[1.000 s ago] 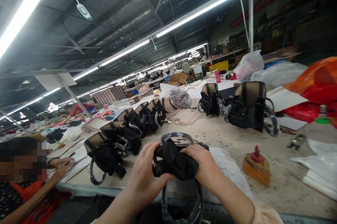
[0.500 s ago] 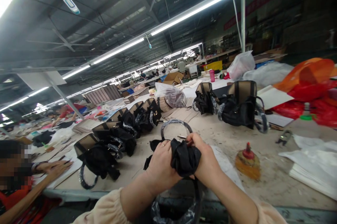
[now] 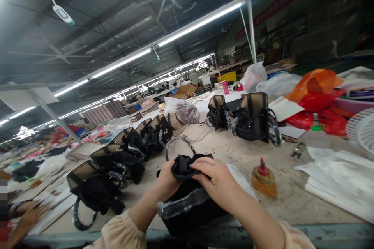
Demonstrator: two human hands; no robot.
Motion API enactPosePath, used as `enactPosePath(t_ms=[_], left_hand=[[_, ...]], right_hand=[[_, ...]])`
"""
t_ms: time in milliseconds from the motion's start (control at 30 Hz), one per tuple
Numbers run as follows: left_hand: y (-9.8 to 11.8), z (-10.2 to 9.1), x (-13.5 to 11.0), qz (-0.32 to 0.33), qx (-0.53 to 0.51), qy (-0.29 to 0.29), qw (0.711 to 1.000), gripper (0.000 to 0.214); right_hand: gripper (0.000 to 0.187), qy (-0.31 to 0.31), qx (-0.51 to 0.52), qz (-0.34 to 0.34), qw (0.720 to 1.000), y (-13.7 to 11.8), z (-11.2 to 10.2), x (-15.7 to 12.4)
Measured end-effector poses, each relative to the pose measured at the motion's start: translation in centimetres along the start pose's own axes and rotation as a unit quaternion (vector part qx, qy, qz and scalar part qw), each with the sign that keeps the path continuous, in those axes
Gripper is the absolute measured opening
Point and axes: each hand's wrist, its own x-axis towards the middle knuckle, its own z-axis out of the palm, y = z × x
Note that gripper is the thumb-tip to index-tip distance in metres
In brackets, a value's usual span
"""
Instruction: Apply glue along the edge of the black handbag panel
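Observation:
A black handbag (image 3: pixel 187 212) with plastic-wrapped handles stands at the near table edge in front of me. My left hand (image 3: pixel 164 182) and my right hand (image 3: pixel 217 184) both grip a wad of black cloth (image 3: pixel 182 165) at the bag's mouth, fingers curled around it. One wrapped handle (image 3: pixel 178 145) arches up behind my hands; another lies across the bag's front.
A row of black handbags (image 3: pixel 125 157) runs along the left, two more (image 3: pixel 251 122) stand at the back right. A brown glue pot (image 3: pixel 264 182) with a red cap, white sheets (image 3: pixel 339 179), orange and red plastic bags (image 3: pixel 317 93) and a co-worker's hand (image 3: pixel 27 216) surround me.
My hands have sunk lower with the black cloth, pressing it into the bag's mouth. The view has swung right, so the person at the left has nearly left the picture.

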Motion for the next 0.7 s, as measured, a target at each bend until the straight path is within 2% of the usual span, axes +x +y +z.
enactPosePath(t_ms=[100,233,333,500,600,633,700], left_hand=[[1.0,-0.3,-0.1,0.060,0.034,-0.035,0.997,0.007],[2.7,-0.9,-0.7,0.154,0.148,-0.108,0.971,0.041],[2.7,-0.6,-0.9,0.148,0.161,-0.118,0.969,0.056],[1.5,0.4,-0.4,0.099,0.092,-0.110,0.985,0.009],[0.9,0.3,0.1,0.077,0.060,-0.094,0.991,0.011],[0.7,0.2,0.3,0.066,0.050,-0.086,0.993,0.013],[0.3,0.0,0.7,0.042,0.032,-0.069,0.996,0.020]], right_hand=[[0.028,-0.018,-0.048,0.006,0.999,0.9,0.8,0.0],[0.027,-0.046,-0.134,0.042,0.989,0.9,1.5,-0.2],[0.024,-0.075,-0.146,0.037,0.986,0.2,1.2,-0.4],[0.023,-0.143,-0.129,0.001,0.981,-0.7,0.0,-1.0],[0.026,-0.099,-0.118,-0.022,0.988,-1.2,-0.9,-1.2],[0.027,-0.064,-0.109,-0.030,0.992,-1.3,-1.5,-1.3],[0.028,0.046,-0.098,-0.047,0.993,-1.2,-3.2,-1.7]])
